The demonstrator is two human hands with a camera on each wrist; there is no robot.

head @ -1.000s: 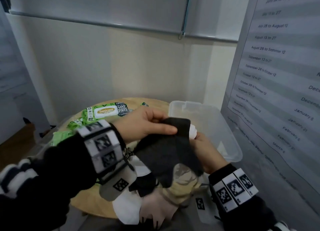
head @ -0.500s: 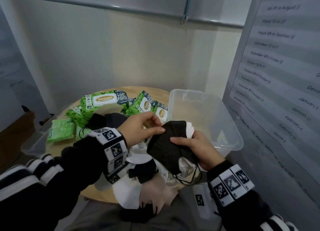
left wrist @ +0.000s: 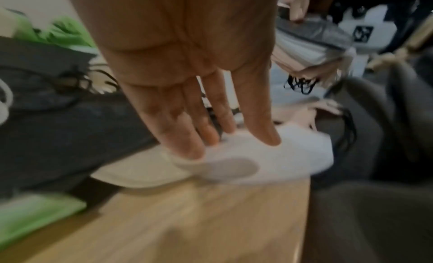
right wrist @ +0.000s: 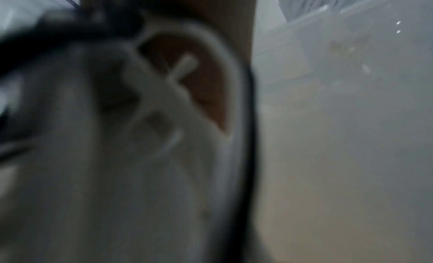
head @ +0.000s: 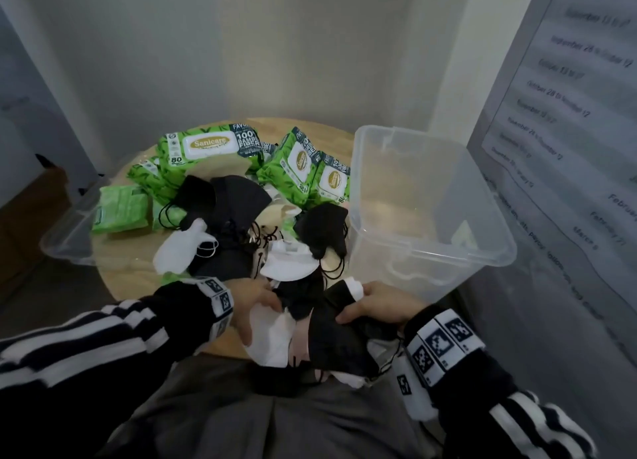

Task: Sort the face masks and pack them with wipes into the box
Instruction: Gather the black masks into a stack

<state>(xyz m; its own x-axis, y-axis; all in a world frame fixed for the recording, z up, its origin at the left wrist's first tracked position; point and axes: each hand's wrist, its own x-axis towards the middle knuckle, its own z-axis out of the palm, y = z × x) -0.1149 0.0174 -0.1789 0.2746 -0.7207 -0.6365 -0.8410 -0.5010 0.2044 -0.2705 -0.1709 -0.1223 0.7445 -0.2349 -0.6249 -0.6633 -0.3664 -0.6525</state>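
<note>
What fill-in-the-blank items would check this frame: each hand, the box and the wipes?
1. The right hand grips a stack of masks whose top one is ____ in colour.
2. The left hand's fingers rest straight on a ____ mask.
3. The clear box holds ____ wipe packs.
4. The wipe packs are mostly ____ in colour.

Missing words: black; white; no; green
</note>
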